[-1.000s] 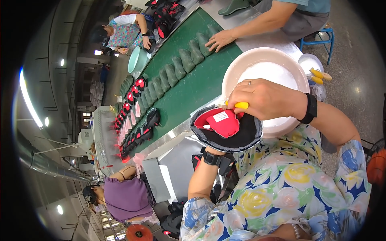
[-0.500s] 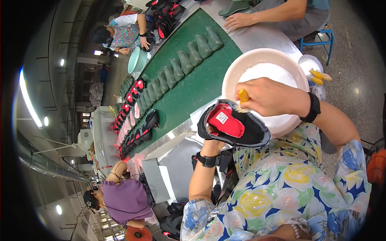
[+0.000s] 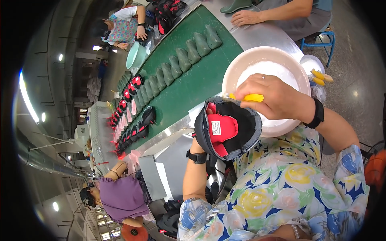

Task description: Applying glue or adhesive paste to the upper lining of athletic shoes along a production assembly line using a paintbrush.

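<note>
My left hand, largely hidden underneath, holds up a black shoe upper with a red lining and a white label inside. The upper's open underside faces up, its grey edge curving around. In my right hand is a brush with a yellow handle, fingers closed round it. The brush's bristles cannot be made out; its far end is at the upper's rim. Behind that hand stands a pale pink basin holding white stuff.
A green conveyor belt carries a row of grey-green shoe lasts, and black-and-red uppers. Beside the basin, a small tub has yellow-handled brushes. Co-workers sit at the far left, near left and far right; a teal basin stands beyond the belt.
The shoe upper has turned and tilted, so its open underside shows more fully. The brush handle has swung from pointing at me to lying sideways in my right hand.
</note>
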Motion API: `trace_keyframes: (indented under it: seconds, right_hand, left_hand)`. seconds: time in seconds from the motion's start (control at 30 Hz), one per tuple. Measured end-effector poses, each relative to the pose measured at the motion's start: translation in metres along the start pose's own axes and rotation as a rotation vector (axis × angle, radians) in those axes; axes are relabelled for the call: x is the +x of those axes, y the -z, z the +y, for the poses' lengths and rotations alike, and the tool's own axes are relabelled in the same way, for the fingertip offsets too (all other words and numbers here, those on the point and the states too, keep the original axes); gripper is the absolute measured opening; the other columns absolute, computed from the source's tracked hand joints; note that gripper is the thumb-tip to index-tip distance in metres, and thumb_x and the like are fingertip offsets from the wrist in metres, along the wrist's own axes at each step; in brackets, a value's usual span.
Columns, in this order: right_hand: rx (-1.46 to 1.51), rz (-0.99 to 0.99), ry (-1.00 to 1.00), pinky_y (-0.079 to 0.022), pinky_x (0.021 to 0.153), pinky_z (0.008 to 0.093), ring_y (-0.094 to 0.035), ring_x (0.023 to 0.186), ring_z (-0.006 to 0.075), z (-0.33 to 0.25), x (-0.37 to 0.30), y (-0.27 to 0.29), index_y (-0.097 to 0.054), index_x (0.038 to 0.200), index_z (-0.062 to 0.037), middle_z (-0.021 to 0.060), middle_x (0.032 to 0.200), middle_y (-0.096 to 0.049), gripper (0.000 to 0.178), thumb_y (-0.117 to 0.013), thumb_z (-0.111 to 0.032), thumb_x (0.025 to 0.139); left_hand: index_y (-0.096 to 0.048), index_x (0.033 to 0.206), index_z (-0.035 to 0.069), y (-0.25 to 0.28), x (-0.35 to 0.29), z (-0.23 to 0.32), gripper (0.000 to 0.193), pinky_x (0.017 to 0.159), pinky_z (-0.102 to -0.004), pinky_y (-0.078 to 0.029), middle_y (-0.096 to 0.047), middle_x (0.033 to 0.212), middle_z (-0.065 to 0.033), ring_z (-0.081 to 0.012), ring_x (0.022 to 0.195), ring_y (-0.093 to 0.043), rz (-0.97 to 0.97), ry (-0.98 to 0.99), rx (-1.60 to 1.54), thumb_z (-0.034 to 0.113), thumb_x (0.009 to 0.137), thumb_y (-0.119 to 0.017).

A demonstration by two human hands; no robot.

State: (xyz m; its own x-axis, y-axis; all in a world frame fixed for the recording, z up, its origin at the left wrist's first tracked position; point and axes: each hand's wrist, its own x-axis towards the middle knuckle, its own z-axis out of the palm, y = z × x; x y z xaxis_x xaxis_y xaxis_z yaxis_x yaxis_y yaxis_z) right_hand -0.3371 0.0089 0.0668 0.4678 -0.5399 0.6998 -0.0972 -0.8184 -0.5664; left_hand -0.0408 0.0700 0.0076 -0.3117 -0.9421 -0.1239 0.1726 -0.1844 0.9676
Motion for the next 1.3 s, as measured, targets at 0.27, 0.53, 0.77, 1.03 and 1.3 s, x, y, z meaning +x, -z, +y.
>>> trace_keyframes:
  seconds: [0.27, 0.53, 0.77, 1.03, 1.3]
  right_hand:
    - [0.08, -0.112, -0.204, -0.052, 0.076, 0.0371, -0.067, 0.088, 0.0313, -0.009, -0.008, 0.008, -0.061, 0.102, -0.0067, 0.0113, 0.093, -0.067, 0.02, -0.072, -0.01, 0.086]
    - [0.339, -0.02, -0.26, -0.054, 0.076, 0.0353, -0.069, 0.086, 0.0305, -0.027, -0.008, -0.022, -0.062, 0.103, -0.0037, 0.0127, 0.095, -0.069, 0.022, -0.075, -0.008, 0.086]
    - [0.343, -0.121, -0.361, -0.054, 0.08, 0.0309, -0.07, 0.091, 0.0234, -0.033, 0.0, -0.026, -0.064, 0.104, -0.004, 0.012, 0.1, -0.07, 0.021, -0.074, -0.005, 0.087]
    - [0.406, 0.105, -0.789, -0.049, 0.094, 0.0303, -0.062, 0.104, 0.0179, 0.013, 0.002, 0.0, -0.055, 0.114, -0.0014, 0.0086, 0.107, -0.062, 0.022, -0.06, 0.001, 0.093]
    - [0.271, 0.031, -1.074, -0.047, 0.094, 0.0288, -0.061, 0.102, 0.0151, 0.031, -0.015, 0.001, -0.054, 0.117, -0.0056, 0.0071, 0.106, -0.062, 0.023, -0.064, -0.015, 0.098]
  left_hand:
    - [-0.045, 0.143, 0.006, 0.051, -0.002, -0.013, 0.062, 0.111, -0.0441, -0.041, -0.057, 0.138, -0.012, -0.0273, 0.127, -0.054, 0.299, -0.259, 0.452, 0.026, 0.091, -0.071]
    - [-0.028, 0.152, 0.004, 0.087, -0.009, -0.029, 0.085, 0.119, -0.0461, -0.03, -0.038, 0.155, -0.0133, -0.026, 0.143, -0.038, 0.536, -0.705, 1.113, 0.03, 0.087, -0.076]
    - [-0.041, 0.144, 0.005, 0.117, -0.01, -0.038, 0.068, 0.102, -0.0382, -0.05, -0.057, 0.136, -0.0115, -0.0243, 0.122, -0.059, 0.369, -0.392, 0.443, 0.032, 0.091, -0.073]
    - [-0.051, 0.134, 0.004, 0.25, -0.026, -0.014, 0.034, 0.089, -0.034, -0.057, -0.067, 0.118, -0.0107, -0.0208, 0.104, -0.066, 0.851, -0.492, 0.319, 0.0, 0.101, -0.041]
    - [-0.041, 0.15, 0.018, 0.448, -0.017, -0.05, 0.061, 0.067, -0.0332, -0.057, -0.064, 0.111, -0.0114, -0.018, 0.089, -0.065, 1.233, -0.129, 0.156, 0.003, 0.093, -0.058]
